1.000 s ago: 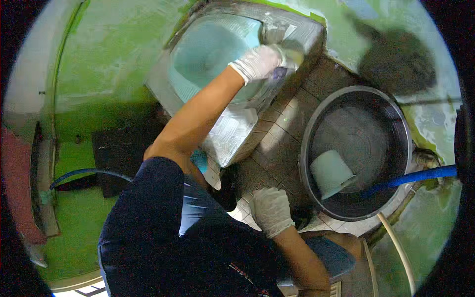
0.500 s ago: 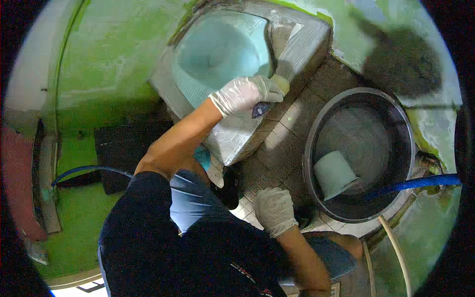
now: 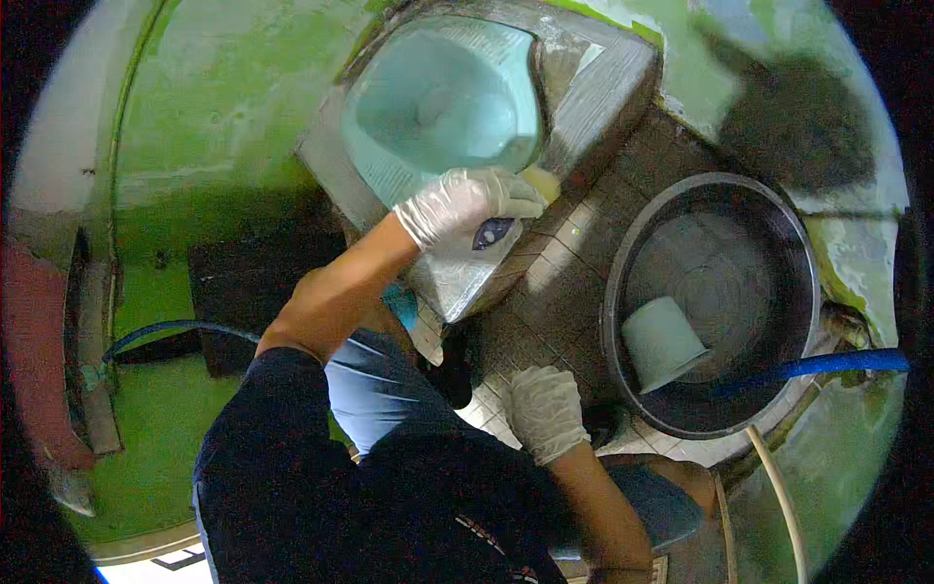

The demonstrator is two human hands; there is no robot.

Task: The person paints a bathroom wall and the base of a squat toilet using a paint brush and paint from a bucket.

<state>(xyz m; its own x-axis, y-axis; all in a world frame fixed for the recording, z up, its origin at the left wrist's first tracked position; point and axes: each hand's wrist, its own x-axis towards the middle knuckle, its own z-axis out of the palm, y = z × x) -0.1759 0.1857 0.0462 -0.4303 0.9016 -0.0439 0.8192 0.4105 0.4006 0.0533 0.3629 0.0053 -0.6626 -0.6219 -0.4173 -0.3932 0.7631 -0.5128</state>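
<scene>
Gripping yellow-and-purple scrubber (image 3: pixel 542 184) in left hand (image 3: pixel 470 205) by pale-blue squat toilet (image 3: pixel 448 102); cannot tell closure of right hand (image 3: pixel 546 414), near black tub (image 3: pixel 725 238) with white pail (image 3: pixel 664 343) and blue hose (image 3: pixel 832 363).

Free room above the tiles (image 3: pixel 584 263) between ledge (image 3: pixel 603 92) and tub (image 3: pixel 720 263), but dipper (image 3: pixel 664 341) and hose (image 3: pixel 846 361) as obstacles inside the latter.

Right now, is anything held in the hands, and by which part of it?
The left hand grips a scrubber, apparently around its middle: a yellow end and a purple end show. The right hand is curled; I see nothing in it.
</scene>
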